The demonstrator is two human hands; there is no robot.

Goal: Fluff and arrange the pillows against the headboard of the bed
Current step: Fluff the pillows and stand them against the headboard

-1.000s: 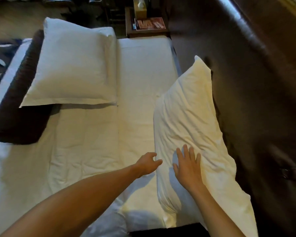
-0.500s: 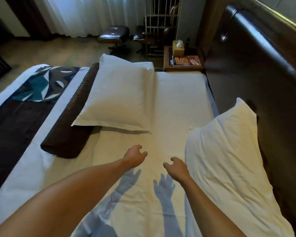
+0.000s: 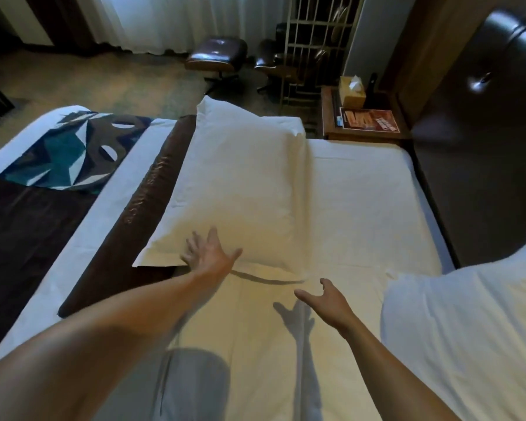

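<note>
Our left hand (image 3: pixel 209 256), open, touches the flat white fabric pillow (image 3: pixel 240 196); right hand (image 3: pixel 327 299) open, empty, apart, likely ready to lift it toward the dark padded headboard (image 3: pixel 483 147).

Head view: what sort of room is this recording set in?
Most likely a hotel bedroom. A made bed with white sheets carries a patterned dark runner and a brown bolster; a padded dark headboard stands beside a wooden nightstand holding a tissue box and a printed card.
</note>
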